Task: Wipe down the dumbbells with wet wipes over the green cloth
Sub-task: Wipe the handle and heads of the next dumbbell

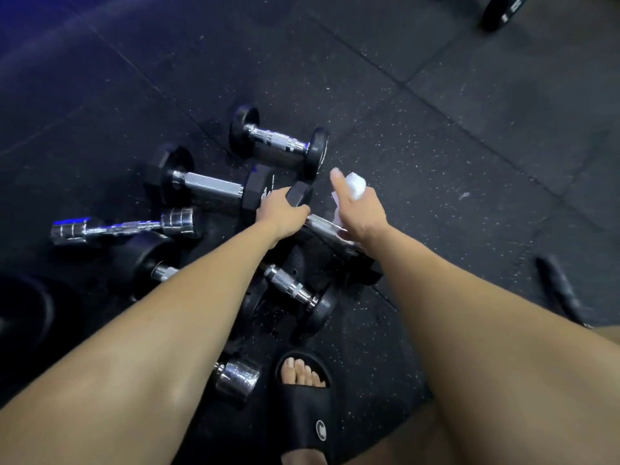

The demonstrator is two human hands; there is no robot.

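Hex dumbbell (pixel 322 226): near head gripped by left hand (pixel 281 209). White wet wipe (pixel 356 185) is clutched in right hand (pixel 360 209), just beside its handle.

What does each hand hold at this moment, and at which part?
The left hand grips the hex dumbbell by its upper black head. The right hand holds a white wet wipe, bunched in its fingers, against the dumbbell's metal handle.

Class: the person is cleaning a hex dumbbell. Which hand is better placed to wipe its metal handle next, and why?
The right hand. It already holds the white wipe right beside the dumbbell handle, while the left hand grips the dumbbell's black hex head, steadying it.
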